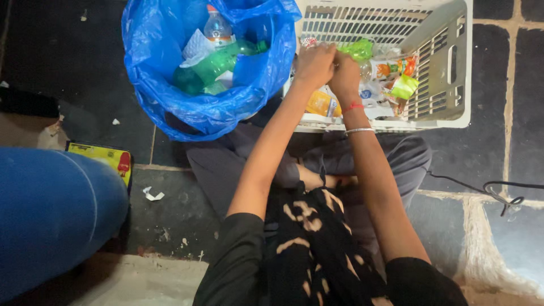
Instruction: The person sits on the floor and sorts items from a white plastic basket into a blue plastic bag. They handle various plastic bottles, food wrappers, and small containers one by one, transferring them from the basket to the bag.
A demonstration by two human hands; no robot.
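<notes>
Black patterned cloth on your chest fills the bottom of the view, and your two bare forearms run up from it to the white plastic basket point(447, 68) on the floor. Your left hand point(315, 63) and right hand point(345, 72) meet over the basket's near left part, both curled tight and pressed together; something small seems pinched between them, but the fingers hide it and you cannot tell what it is. Just above the right hand lies a crumpled green wrapper point(359, 50). Right of your hands inside the basket sit an orange-labelled packet point(391, 68) and a lime-green packet point(404, 87); below your hands, by the basket's near wall, is a yellow packet point(321, 103). Touching the basket's left side stands a blue plastic bag point(153, 73), open, with a green bottle point(212, 63) and a clear bottle point(217, 28) inside. Well left of the basket is a knee in blue cloth point(51, 215).
</notes>
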